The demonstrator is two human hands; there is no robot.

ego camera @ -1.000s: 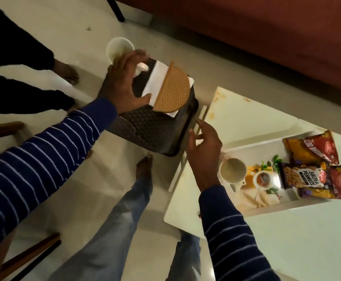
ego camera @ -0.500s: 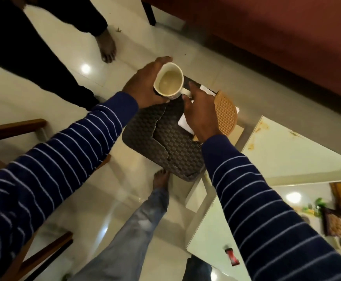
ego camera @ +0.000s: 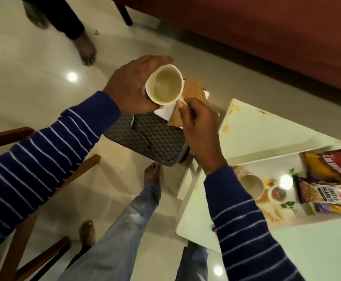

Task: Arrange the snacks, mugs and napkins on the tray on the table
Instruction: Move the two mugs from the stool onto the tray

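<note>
A white mug (ego camera: pixel 166 87) is held up over the dark woven stool (ego camera: pixel 157 136). My left hand (ego camera: pixel 131 86) wraps around its body, and my right hand (ego camera: pixel 198 122) pinches its handle. Below the mug, white napkins (ego camera: pixel 164 112) and a tan woven holder (ego camera: pixel 192 92) lie on the stool. The white tray (ego camera: pixel 252 161) on the white table (ego camera: pixel 248 126) carries a second mug (ego camera: pixel 252 184) and several snack packets (ego camera: pixel 327 179) at its right end.
Another person's bare foot (ego camera: pixel 86 49) stands on the floor at the back. A red sofa (ego camera: pixel 267 27) fills the top right. Wooden chair parts (ego camera: pixel 33 199) are at the lower left. My own legs (ego camera: pixel 125 230) are below the stool.
The mug was lifted off the stool by my left hand, and my right hand came over from the table to take its handle. The mug has since moved nearer to me and the table.
</note>
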